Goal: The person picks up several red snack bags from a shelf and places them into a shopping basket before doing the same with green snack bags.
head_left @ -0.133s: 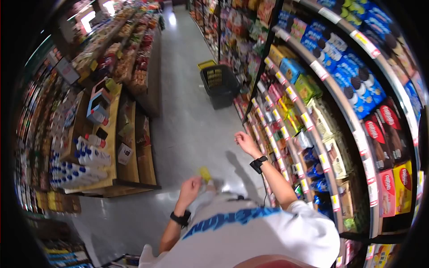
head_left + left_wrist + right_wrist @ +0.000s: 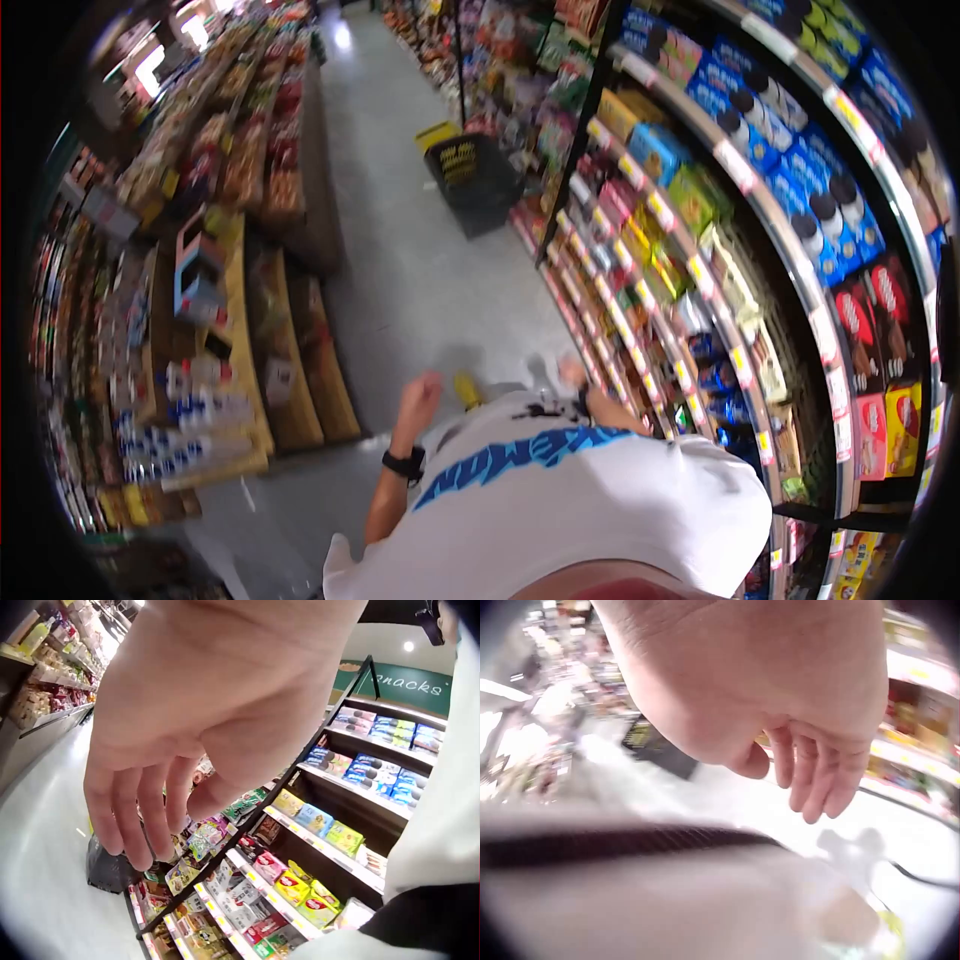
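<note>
My left hand (image 2: 418, 400) hangs in front of the white shirt (image 2: 580, 490), with a black band around its wrist. In the left wrist view its fingers (image 2: 135, 817) dangle loosely curled around nothing. On the other side, my right hand (image 2: 573, 373) is blurred and low, close to the shelving. The right wrist view shows that hand holding nothing, its fingers (image 2: 817, 776) relaxed and bent. Ahead on the floor stands a dark shopping basket (image 2: 485, 205) with a yellow part at its far side, apart from both hands.
Shelves on the right carry blue cookie packs (image 2: 825, 205) and red-and-black boxes (image 2: 872, 320). To the left stands a wooden display (image 2: 255, 330) with white-and-blue bottles (image 2: 190, 440). Between them runs a grey floor aisle (image 2: 385, 290). A green "snacks" sign (image 2: 409, 686) hangs above the shelving.
My right hand has swung down and back toward the body. The basket and displays have shifted left in the head view, while the left hand keeps nearly the same place.
</note>
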A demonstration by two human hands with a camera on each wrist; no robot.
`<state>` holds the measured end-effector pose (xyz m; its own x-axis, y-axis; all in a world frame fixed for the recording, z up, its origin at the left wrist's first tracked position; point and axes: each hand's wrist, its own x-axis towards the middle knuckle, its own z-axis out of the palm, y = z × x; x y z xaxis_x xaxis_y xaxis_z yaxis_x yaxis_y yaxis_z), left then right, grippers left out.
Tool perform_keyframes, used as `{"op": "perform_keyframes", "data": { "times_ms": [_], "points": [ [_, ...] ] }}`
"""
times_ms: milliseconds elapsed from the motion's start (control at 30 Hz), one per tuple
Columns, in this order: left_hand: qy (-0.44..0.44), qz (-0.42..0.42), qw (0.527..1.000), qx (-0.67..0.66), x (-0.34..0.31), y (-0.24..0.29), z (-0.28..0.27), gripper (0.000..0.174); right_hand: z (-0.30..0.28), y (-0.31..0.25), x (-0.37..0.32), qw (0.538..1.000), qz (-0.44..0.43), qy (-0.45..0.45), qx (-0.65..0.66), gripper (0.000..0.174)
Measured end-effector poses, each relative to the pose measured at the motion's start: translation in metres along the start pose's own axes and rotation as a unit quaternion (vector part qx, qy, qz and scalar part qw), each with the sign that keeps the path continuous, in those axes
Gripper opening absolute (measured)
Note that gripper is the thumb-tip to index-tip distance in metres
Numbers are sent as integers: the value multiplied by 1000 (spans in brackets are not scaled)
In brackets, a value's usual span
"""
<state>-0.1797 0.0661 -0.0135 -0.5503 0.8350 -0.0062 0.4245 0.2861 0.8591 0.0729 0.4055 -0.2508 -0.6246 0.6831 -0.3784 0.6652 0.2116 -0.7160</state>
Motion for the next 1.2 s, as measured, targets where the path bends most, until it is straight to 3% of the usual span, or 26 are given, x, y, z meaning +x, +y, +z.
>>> {"op": "perform_keyframes", "data": {
  "times_ms": [33,100,267,433,567,700,733,800,833,867,900,967,1067,1200],
  "points": [
    [9,32,999,15,29,-12,-13,21,22,9,7,999,32,-14,-10,36],
    [-36,-26,998,37,105,-2,-19,20,25,30,27,995,97,-21,-29,35],
    [-71,-40,997,-18,256,-18,-61,21,18,26,68,966,257,-15,5,33],
    [-88,-19,995,-41,429,-39,-70,21,24,6,182,946,322,9,34,32],
    [-95,73,992,26,587,-23,-76,20,-1,-37,325,963,258,71,31,31],
    [-151,140,978,-16,725,47,-88,21,-72,-120,485,970,128,199,46,30],
    [-163,163,973,-14,757,56,-86,21,-92,-142,522,968,79,228,66,29],
    [-192,208,959,-15,818,74,-78,21,-126,-166,623,931,-143,266,206,23],
    [-219,213,951,-49,843,85,-74,21,-202,-276,576,972,-21,193,132,20],
    [-245,219,941,-81,866,102,-70,22,-222,-305,586,949,-78,258,162,19],
    [-290,233,922,-110,912,116,-65,22,-267,-371,577,931,-74,332,133,18],
    [-346,258,893,-125,959,139,-60,22,-278,-378,595,921,-45,373,102,18],
    [-414,303,847,-137,1034,166,-51,22,-303,-410,596,910,-2,343,232,19],
    [-460,333,800,-196,1117,240,-42,21,-368,-475,601,857,-55,476,190,19]
  ]
}}
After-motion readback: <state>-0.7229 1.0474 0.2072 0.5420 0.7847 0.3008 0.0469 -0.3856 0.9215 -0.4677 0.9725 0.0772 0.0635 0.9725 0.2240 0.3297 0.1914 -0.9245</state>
